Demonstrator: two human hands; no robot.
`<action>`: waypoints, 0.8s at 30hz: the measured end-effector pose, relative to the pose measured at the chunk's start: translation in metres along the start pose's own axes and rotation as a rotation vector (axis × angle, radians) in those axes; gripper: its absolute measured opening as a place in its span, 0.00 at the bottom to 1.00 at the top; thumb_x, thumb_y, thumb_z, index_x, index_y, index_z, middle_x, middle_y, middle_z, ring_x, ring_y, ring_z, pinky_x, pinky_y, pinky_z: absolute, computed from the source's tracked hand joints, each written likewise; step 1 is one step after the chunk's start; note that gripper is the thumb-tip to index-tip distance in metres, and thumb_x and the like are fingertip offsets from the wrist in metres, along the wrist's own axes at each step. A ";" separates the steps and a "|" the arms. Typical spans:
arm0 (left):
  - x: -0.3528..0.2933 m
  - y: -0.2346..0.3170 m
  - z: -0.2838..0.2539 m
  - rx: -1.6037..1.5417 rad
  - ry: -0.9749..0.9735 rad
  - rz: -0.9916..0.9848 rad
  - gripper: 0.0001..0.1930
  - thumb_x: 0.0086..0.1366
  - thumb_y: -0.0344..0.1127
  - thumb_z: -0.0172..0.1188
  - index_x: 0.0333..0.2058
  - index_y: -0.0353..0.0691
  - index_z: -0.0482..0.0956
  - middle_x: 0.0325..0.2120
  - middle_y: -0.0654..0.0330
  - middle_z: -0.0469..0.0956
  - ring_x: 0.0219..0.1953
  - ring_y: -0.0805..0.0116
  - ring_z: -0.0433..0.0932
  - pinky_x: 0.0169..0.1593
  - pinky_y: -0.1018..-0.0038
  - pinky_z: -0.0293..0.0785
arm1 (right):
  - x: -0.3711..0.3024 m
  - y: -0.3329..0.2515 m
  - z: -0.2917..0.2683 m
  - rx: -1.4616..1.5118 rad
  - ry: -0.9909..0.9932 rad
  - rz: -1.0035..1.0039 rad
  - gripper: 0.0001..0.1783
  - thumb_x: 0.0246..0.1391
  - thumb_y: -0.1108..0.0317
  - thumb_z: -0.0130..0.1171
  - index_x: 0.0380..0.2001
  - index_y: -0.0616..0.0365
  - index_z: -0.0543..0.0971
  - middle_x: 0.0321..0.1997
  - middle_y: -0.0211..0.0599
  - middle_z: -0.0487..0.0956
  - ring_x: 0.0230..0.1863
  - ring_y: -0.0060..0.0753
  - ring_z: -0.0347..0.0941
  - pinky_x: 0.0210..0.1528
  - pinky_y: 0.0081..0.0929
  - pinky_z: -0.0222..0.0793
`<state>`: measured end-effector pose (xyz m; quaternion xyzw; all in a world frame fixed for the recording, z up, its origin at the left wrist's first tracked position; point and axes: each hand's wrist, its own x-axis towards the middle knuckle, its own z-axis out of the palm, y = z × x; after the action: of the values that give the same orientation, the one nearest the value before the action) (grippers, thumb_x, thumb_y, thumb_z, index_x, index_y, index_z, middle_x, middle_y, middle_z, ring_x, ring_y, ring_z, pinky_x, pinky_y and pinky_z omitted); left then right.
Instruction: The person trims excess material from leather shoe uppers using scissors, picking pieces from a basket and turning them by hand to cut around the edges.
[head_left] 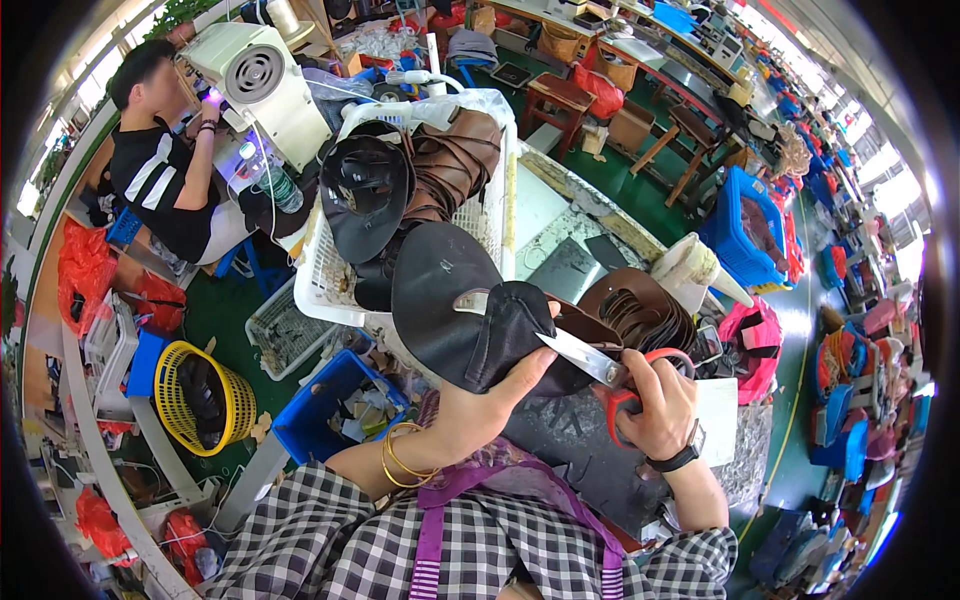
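Observation:
A black leather shoe upper (440,300) with a curved cut-out is held up in front of me. My left hand (490,400) grips its lower edge, thumb in front, the other fingers mostly hidden behind the leather. My right hand (655,405) is closed round the red handles of a pair of scissors (585,360). The blades point left, their tips close to the leather's edge beside my left thumb. Whether they touch the leather, I cannot tell. Just right of the upper rests a stack of brown leather pieces (640,310).
Beyond the upper, a white plastic basket (328,300) holds black and brown leather pieces. To the left stand a blue bin (300,415) and a yellow basket (170,400). A person (165,170) works at a white machine (255,85). A white cone (685,265) lies at right.

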<state>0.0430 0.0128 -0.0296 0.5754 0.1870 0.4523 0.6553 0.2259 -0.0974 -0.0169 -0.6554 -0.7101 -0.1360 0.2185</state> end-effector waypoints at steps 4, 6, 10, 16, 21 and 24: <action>-0.003 -0.004 0.001 -0.045 0.015 0.009 0.17 0.61 0.24 0.57 0.50 0.30 0.71 0.48 0.58 0.72 0.47 0.73 0.70 0.53 0.76 0.64 | -0.004 0.000 0.002 0.026 -0.022 0.003 0.32 0.25 0.72 0.65 0.43 0.56 0.74 0.21 0.35 0.66 0.19 0.37 0.68 0.21 0.31 0.65; -0.003 -0.008 0.003 -0.069 0.028 -0.001 0.17 0.61 0.24 0.56 0.50 0.30 0.70 0.48 0.58 0.72 0.47 0.73 0.70 0.53 0.77 0.64 | -0.004 0.000 0.004 0.029 -0.025 0.007 0.32 0.25 0.73 0.65 0.43 0.56 0.74 0.21 0.35 0.66 0.19 0.37 0.68 0.21 0.32 0.65; -0.005 -0.010 0.003 -0.066 0.043 0.048 0.17 0.62 0.22 0.55 0.51 0.31 0.70 0.48 0.59 0.72 0.46 0.74 0.70 0.52 0.77 0.65 | 0.002 -0.010 0.005 0.049 -0.027 0.055 0.31 0.25 0.74 0.64 0.43 0.56 0.73 0.21 0.36 0.66 0.19 0.38 0.69 0.21 0.33 0.66; -0.006 -0.015 0.003 -0.059 0.052 0.024 0.18 0.62 0.22 0.55 0.51 0.31 0.69 0.48 0.58 0.72 0.47 0.75 0.71 0.51 0.78 0.66 | -0.002 -0.010 0.014 0.098 -0.036 0.063 0.31 0.27 0.74 0.64 0.43 0.56 0.73 0.23 0.37 0.67 0.21 0.40 0.70 0.22 0.34 0.66; -0.009 -0.020 0.008 -0.069 0.051 0.065 0.18 0.61 0.21 0.55 0.51 0.30 0.69 0.49 0.56 0.72 0.49 0.73 0.71 0.53 0.76 0.67 | 0.009 -0.021 0.012 0.064 -0.027 0.089 0.30 0.28 0.73 0.64 0.44 0.57 0.72 0.23 0.38 0.67 0.21 0.41 0.70 0.22 0.35 0.66; -0.009 -0.023 0.006 -0.060 0.040 0.089 0.19 0.61 0.20 0.56 0.52 0.30 0.69 0.50 0.56 0.72 0.50 0.71 0.71 0.54 0.75 0.66 | 0.010 -0.025 0.012 0.115 -0.034 0.116 0.31 0.29 0.74 0.64 0.44 0.58 0.72 0.24 0.39 0.69 0.22 0.42 0.71 0.23 0.35 0.67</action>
<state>0.0512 0.0037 -0.0520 0.5540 0.1606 0.4981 0.6475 0.1987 -0.0856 -0.0200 -0.6841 -0.6810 -0.0710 0.2515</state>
